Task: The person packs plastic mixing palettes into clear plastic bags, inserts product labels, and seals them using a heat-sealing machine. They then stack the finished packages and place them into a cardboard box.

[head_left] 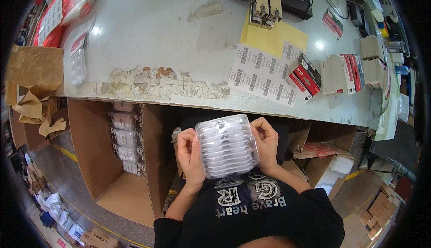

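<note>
A clear plastic bag [226, 147] packed with a row of stacked white or translucent plastic blister shells is held up between my two hands, over my lap and just below the table's front edge. My left hand [190, 158] grips its left side, thumb against the film. On the opposite side, my right hand [266, 143] pinches the bag's upper right edge with curled fingers. What exactly the shells contain, if anything, cannot be made out through the shiny film.
An open cardboard box [112, 194] at my left holds a column of similar packs [126, 138]. On the white table [157, 37] lie barcode label sheets [262, 75], red-and-black header cards [306, 78], card stacks [333, 73] and one blister pack [78, 66]. A metal-armed machine [266, 5] stands behind.
</note>
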